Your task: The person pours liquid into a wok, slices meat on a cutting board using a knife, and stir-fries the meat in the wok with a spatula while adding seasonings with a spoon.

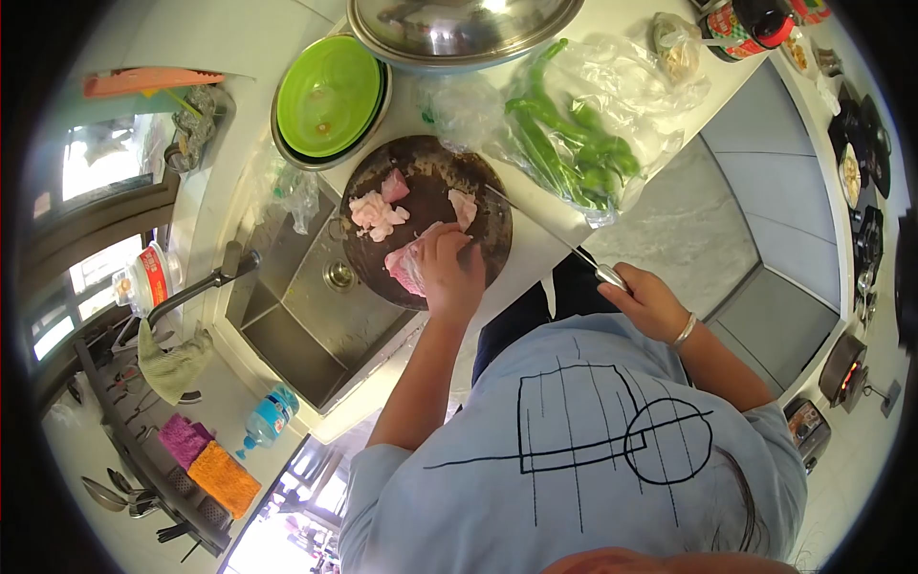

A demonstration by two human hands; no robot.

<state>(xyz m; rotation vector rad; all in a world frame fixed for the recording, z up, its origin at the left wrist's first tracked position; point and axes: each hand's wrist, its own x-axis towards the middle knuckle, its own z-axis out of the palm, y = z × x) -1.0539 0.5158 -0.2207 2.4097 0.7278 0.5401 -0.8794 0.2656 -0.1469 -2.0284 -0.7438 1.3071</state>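
Note:
A dark round cutting board (421, 163) lies beside the sink, its left part overhanging the basin. My left hand (451, 273) presses on a large pink piece of raw meat (405, 269), fingers curled over it. Farther up the board sit a pile of pale, fatty meat pieces (375, 216), a small pink chunk (394, 186) and a pale slice (463, 208). In my right hand (652, 302) is a knife (610, 276), gripped by its metal handle. Its blade shows as a thin line reaching toward the board's right edge, apart from the large piece.
Green peppers (564, 139) in a clear plastic bag lie right of the board. Behind are a green basin (330, 96) and a metal lid (464, 29). The sink (316, 306) with its faucet (215, 275) is at left. A blue-labelled bottle (271, 414) stands near sponges.

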